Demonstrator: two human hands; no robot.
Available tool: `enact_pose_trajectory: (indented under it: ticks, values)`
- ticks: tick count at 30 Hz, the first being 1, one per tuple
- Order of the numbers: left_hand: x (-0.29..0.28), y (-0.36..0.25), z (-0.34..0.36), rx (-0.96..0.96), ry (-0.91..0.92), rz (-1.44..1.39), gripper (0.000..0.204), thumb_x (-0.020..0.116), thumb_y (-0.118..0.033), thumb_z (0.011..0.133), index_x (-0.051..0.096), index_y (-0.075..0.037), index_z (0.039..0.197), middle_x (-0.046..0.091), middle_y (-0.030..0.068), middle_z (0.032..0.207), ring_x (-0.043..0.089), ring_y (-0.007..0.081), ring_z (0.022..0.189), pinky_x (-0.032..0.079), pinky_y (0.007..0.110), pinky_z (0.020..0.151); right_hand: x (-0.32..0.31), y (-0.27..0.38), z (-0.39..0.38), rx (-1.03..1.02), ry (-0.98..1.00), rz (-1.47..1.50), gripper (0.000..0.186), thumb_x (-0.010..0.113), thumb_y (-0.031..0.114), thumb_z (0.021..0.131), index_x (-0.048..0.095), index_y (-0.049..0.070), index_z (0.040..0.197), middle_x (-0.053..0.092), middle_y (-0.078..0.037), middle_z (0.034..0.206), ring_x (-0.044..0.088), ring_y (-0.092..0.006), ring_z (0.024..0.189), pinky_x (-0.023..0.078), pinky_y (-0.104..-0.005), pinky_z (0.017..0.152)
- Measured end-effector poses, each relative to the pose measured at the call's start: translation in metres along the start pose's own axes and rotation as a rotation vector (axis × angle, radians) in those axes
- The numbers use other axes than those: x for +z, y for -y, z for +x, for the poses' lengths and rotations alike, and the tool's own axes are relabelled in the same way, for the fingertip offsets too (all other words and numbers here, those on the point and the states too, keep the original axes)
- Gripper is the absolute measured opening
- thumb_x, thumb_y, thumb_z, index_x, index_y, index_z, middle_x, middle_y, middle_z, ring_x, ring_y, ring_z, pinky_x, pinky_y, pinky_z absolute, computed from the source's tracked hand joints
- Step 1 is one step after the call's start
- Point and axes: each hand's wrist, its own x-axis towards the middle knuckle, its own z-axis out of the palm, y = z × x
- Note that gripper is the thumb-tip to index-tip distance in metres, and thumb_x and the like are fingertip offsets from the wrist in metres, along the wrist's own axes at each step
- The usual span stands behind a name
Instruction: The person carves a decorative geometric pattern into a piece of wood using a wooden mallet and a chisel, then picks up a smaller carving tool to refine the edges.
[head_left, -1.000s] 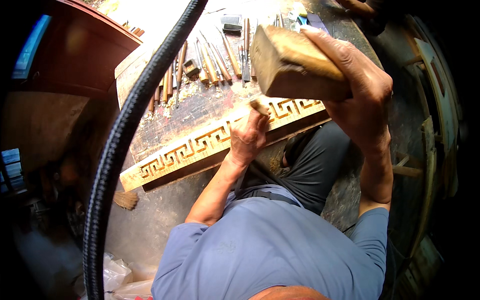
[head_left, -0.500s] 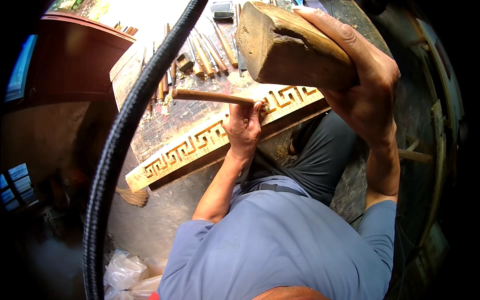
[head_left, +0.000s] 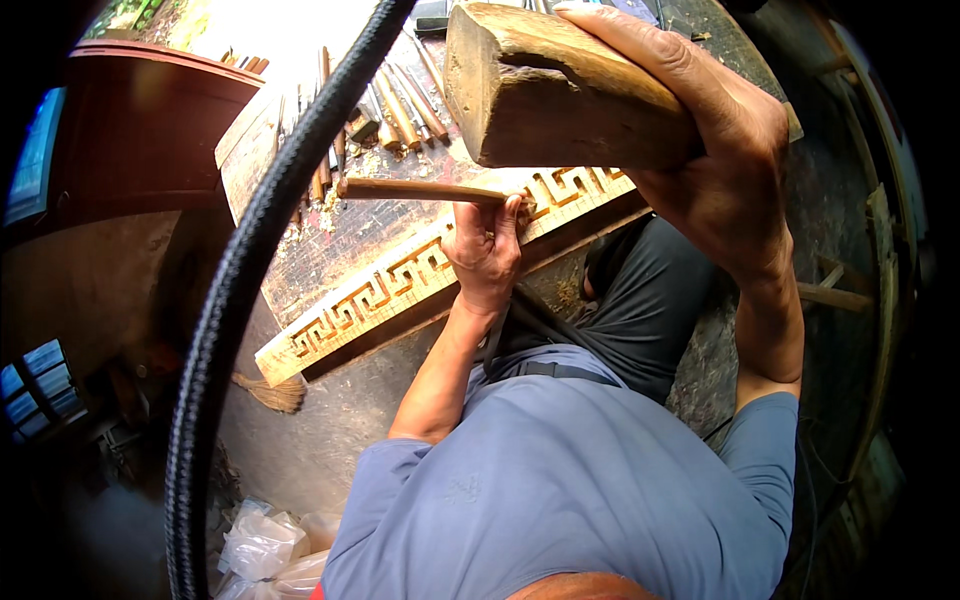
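My right hand [head_left: 730, 150] grips a heavy, cracked wooden block mallet [head_left: 570, 105], raised over the bench at the upper right. My left hand [head_left: 485, 250] is closed on a slim tool with a wooden shaft [head_left: 410, 189], lying nearly crosswise with its left end free. Its right end is at the carved board, by my fingertips; the working tip is too small to make out. The pale board [head_left: 360, 300] carries a geometric key pattern cut along it and lies diagonally along the bench's front edge.
The worn bench [head_left: 260, 185] bears rows of carving tools [head_left: 400, 110] and wood shavings. A thick black hose [head_left: 235, 280] crosses the left of the view. A red cabinet [head_left: 140, 130] is at the upper left, plastic bags [head_left: 265, 545] and a straw brush [head_left: 270, 395] below, planks [head_left: 860, 250] at the right.
The tool in my left hand has swung to a near-horizontal angle, its shaft now showing in full. The mallet in my right hand has moved left and slightly up.
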Motion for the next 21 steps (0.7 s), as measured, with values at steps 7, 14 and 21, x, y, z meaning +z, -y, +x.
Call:
enact_pose_trajectory:
  ticks: [7,14,21]
  values:
    - [0.002,-0.002,-0.001,0.016,-0.026,0.0,0.019,0.072,0.005,0.106,0.062,0.002,0.122,0.083,0.0134,0.103,0.081,0.016,0.095,0.064,0.031,0.084,0.004,0.002,-0.001,-0.013,-0.012,0.034,0.061,0.087,0.006,0.081,0.074,0.0,0.14,0.081,-0.024,0.118,0.082,-0.0352,0.103,0.065,-0.0412,0.092]
    - [0.005,0.002,0.0,0.066,-0.067,0.0,0.02,0.076,0.006,0.103,0.066,0.0,0.118,0.082,0.0127,0.096,0.08,0.0165,0.084,0.063,0.032,0.075,0.007,0.003,0.0,-0.026,-0.037,0.059,0.063,0.086,0.004,0.08,0.074,0.001,0.142,0.08,-0.025,0.119,0.082,-0.0358,0.105,0.065,-0.0416,0.094]
    - [0.002,-0.007,0.006,0.236,-0.007,0.261,0.019,0.078,0.002,0.101,0.067,-0.003,0.115,0.081,0.0138,0.096,0.078,0.0232,0.077,0.061,0.036,0.07,0.003,0.005,0.011,-0.103,-0.057,-0.038,0.061,0.086,0.004,0.08,0.075,0.001,0.14,0.081,-0.025,0.116,0.083,-0.0352,0.103,0.065,-0.0411,0.092]
